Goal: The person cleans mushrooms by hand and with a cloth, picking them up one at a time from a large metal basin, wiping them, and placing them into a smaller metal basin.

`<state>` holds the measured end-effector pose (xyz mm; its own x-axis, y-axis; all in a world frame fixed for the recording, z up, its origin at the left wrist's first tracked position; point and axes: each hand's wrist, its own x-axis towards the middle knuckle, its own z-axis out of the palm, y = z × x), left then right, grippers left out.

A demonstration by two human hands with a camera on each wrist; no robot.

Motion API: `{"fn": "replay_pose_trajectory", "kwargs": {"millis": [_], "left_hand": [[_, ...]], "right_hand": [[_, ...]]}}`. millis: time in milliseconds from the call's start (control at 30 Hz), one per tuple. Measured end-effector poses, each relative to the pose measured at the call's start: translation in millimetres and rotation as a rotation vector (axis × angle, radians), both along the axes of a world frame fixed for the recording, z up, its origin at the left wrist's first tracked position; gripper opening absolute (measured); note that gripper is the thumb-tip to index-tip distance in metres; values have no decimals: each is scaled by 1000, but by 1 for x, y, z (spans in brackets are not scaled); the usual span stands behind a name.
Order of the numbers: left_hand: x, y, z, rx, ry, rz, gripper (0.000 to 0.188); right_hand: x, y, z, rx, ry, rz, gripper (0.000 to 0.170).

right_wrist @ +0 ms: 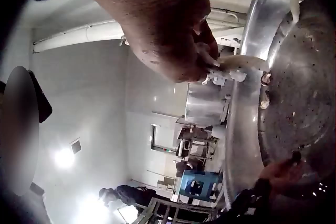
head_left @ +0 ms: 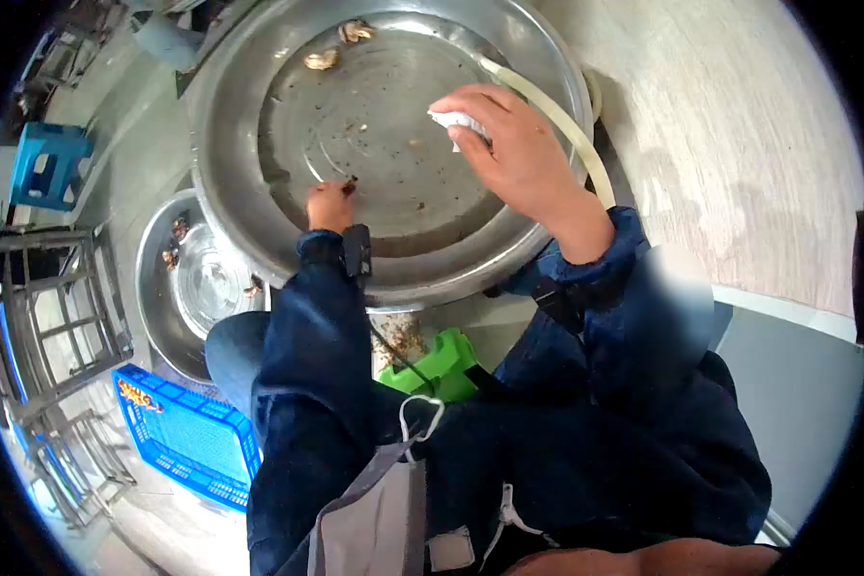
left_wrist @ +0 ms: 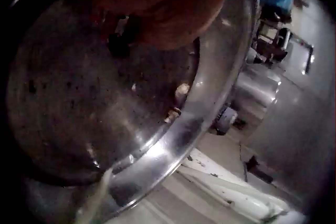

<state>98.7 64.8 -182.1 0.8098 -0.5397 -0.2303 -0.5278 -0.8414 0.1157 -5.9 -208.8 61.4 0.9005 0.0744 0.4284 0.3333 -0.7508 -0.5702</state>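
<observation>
A wide metal basin (head_left: 230,154) stands in front of me, with murky water and dark specks over its bottom. My left hand (head_left: 328,206) is low over its near left part, pinching a small dark piece (head_left: 351,183) whose kind cannot be told. Above the right side of the basin, my right hand (head_left: 523,154) grips a crumpled white wad (head_left: 461,120); the fingers hide part of it. In the right wrist view the white wad (right_wrist: 226,76) pokes out past the fingertips. Two brown-and-cream lumps (head_left: 322,60) lie at the basin's far side.
A pale hose (head_left: 571,130) curves over the right rim into the basin. At left are a smaller metal basin (head_left: 151,278) with a few brown lumps, a blue crate (head_left: 187,488), metal racks (head_left: 52,317) and a blue stool (head_left: 48,165). A green plastic object (head_left: 441,365) sits between the knees.
</observation>
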Motion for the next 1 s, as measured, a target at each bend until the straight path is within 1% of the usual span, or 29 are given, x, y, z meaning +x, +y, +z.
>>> {"fn": "replay_pose_trajectory", "kwargs": {"millis": [33,67,100,133,167,233,267,333,367,433,467,500,600,633,700,733,767,800,833,933,1000], "left_hand": [[15,-1,-9,252,129,1,32],[20,-1,-32,352,73,-118,33],[20,2,-67,449,16,-236,33],[18,-4,-77,343,78,-229,33],[16,-11,-85,240,142,-224,34],[3,-47,-67,-367,501,46,32],[7,-53,-59,-335,298,-165,26],[22,-51,-27,-462,436,216,24],[33,-50,-5,-529,487,414,23],[37,-41,48,-967,949,502,29],[35,-34,75,-1194,1171,539,32],[35,-29,96,-1430,1386,560,35],[23,-21,137,-1619,1353,386,47],[16,-20,150,-1646,1346,367,47],[22,12,157,-1434,1154,313,45],[31,31,160,-1338,893,452,44],[43,64,142,-1581,637,771,30],[60,137,113,-812,206,488,26],[78,209,85,-60,-321,291,22],[48,335,51,158,-281,472,28],[41,396,7,250,-169,583,26]], "right_hand": [[1,-4,0,11,19,1,24],[1,-7,2,19,36,5,24],[2,-9,2,27,55,12,23],[2,-9,1,-13,7,-10,23],[5,-12,1,-5,19,-3,23],[7,-16,3,17,42,9,23],[8,-19,4,10,52,2,23],[7,-20,7,1,64,-17,22],[9,-22,8,-12,28,-12,22],[5,-22,5,-13,-42,-11,22],[3,-21,4,-2,-22,-16,22],[2,-22,6,4,-7,-17,22],[2,-20,7,10,-12,2,22],[2,-19,7,8,-17,11,21],[3,-12,9,19,8,33,21],[3,-8,8,28,17,40,20],[0,-5,7,40,29,42,20],[-2,-3,6,31,16,49,20],[-3,-1,5,21,-2,53,21],[-4,4,6,28,-28,63,22],[-3,5,6,47,11,62,23]]}}
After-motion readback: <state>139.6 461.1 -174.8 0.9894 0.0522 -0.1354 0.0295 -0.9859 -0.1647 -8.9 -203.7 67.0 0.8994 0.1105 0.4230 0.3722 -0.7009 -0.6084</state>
